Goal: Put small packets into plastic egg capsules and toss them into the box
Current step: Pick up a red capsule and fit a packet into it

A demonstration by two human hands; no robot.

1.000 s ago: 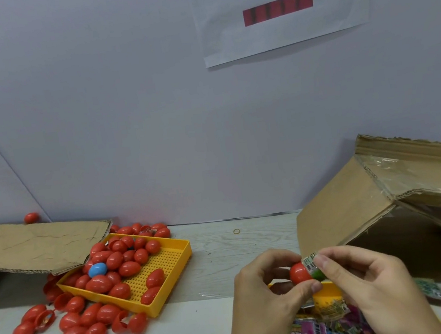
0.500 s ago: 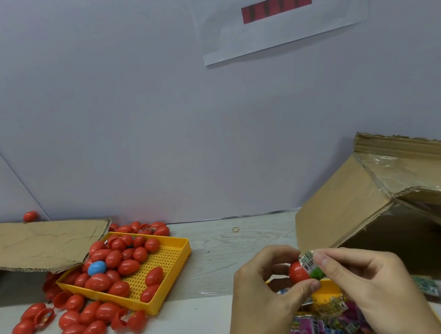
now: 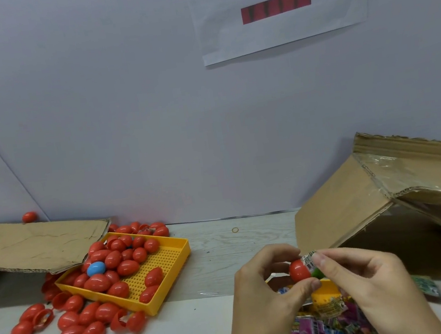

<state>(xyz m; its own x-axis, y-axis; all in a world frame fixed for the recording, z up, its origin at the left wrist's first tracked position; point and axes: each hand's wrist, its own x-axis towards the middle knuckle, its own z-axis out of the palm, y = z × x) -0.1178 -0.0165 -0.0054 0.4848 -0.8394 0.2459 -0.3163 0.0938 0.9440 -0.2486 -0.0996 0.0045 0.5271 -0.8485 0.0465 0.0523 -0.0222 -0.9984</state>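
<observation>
left hand (image 3: 260,295) holds red capsule (image 3: 299,270) | right hand (image 3: 366,279) pinches packet (image 3: 310,262) into it

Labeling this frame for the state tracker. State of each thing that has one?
left hand: grips the red capsule half
right hand: pinches the packet
red capsule half: open, packet partly in
packet: sticking out of the capsule half
yellow tray: part filled with closed capsules
blue capsule: closed, in the tray
right cardboard box: flap raised
</observation>
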